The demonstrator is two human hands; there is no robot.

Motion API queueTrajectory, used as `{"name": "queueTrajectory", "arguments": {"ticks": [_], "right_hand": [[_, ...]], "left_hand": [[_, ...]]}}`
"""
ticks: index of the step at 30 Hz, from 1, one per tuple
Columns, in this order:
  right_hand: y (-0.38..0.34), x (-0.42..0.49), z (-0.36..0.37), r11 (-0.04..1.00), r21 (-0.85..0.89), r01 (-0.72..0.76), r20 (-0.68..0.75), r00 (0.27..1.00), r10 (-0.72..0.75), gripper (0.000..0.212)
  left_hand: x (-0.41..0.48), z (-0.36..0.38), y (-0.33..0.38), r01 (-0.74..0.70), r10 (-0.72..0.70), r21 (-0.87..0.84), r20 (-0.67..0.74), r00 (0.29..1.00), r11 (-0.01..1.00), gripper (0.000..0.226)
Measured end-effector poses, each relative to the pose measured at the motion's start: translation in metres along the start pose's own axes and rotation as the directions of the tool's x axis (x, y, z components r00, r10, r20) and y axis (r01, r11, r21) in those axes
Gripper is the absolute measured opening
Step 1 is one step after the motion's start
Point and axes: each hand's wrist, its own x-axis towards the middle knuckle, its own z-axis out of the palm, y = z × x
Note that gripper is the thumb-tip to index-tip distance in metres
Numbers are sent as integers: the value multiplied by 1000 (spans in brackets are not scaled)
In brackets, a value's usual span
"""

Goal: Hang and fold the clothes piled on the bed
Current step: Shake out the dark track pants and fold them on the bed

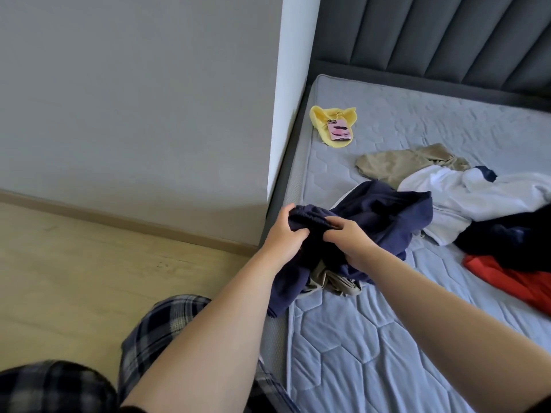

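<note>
A navy blue garment (384, 222) hangs bunched over the near left edge of the bed (372, 338). My left hand (284, 236) grips its gathered elastic band on the left. My right hand (350, 239) pinches the same band just to the right, the two hands almost touching. A beige piece of cloth (331, 281) lies under the navy garment. Further right on the mattress lie a khaki garment (399, 162), a white garment (477, 198), a dark garment (515, 236) and a red garment (512, 278).
A yellow cloth (325, 120) with a pink phone (340, 130) on it lies near the head of the bed. The dark padded headboard (432, 37) stands behind. A white wall corner (289, 99) meets the bed's left side. Wooden floor (89, 263) lies to the left.
</note>
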Motion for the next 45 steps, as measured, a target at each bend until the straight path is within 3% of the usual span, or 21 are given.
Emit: {"name": "queueTrajectory", "arguments": {"ticks": [3, 7, 9, 13, 19, 25, 27, 30, 32, 34, 37, 39, 42, 45], "right_hand": [[-27, 0, 15, 998, 37, 48, 8, 999, -48, 41], [-77, -7, 47, 989, 76, 125, 107, 985, -133, 51], [-109, -12, 65, 977, 97, 189, 151, 968, -202, 55], [-182, -35, 100, 938, 157, 309, 233, 911, -339, 58], [-297, -81, 151, 822, 291, 489, 335, 753, -566, 53], [-386, -129, 209, 668, 211, 714, 306, 601, -739, 43], [-407, -138, 219, 603, 130, 787, 222, 570, -791, 39], [-433, -144, 226, 573, 3, 819, 20, 573, -819, 28], [-441, -149, 233, 556, -52, 830, 25, 558, -830, 23], [-447, -159, 245, 498, -84, 863, 73, 504, -861, 20], [-452, -175, 258, 451, -74, 889, 82, 456, -886, 19], [-453, -178, 258, 448, -49, 892, 88, 451, -888, 13], [-451, -180, 251, 454, -58, 889, 163, 457, -875, 17], [-437, -172, 240, 276, -495, 824, 343, 477, -809, 16]], "left_hand": [[-2, -15, 16, -105, 115, 109, -93, 989, 989, 70], [-14, -58, 47, -145, 160, 90, -194, 968, 985, 74], [-23, -86, 71, -183, 220, 160, -259, 941, 970, 75], [-53, -151, 131, -250, 382, 378, -329, 863, 891, 76], [-127, -243, 234, -264, 616, 659, -383, 688, 705, 86], [-202, -311, 303, -146, 764, 817, -437, 474, 558, 92], [-228, -331, 312, -66, 774, 857, -425, 470, 510, 89], [-264, -362, 316, 191, 763, 887, -460, 454, 421, 76], [-281, -375, 317, 410, 734, 854, -499, 462, 322, 58], [-289, -375, 316, 521, 655, 825, -521, 548, 220, 31], [-287, -369, 318, 302, 549, 915, -402, 733, 266, 19], [-289, -362, 323, 210, 545, 921, -365, 755, 327, 9], [-289, -363, 332, 283, 558, 879, -465, 687, 384, 22], [-292, -366, 337, 368, 622, 808, -589, 516, 460, 16]]}}
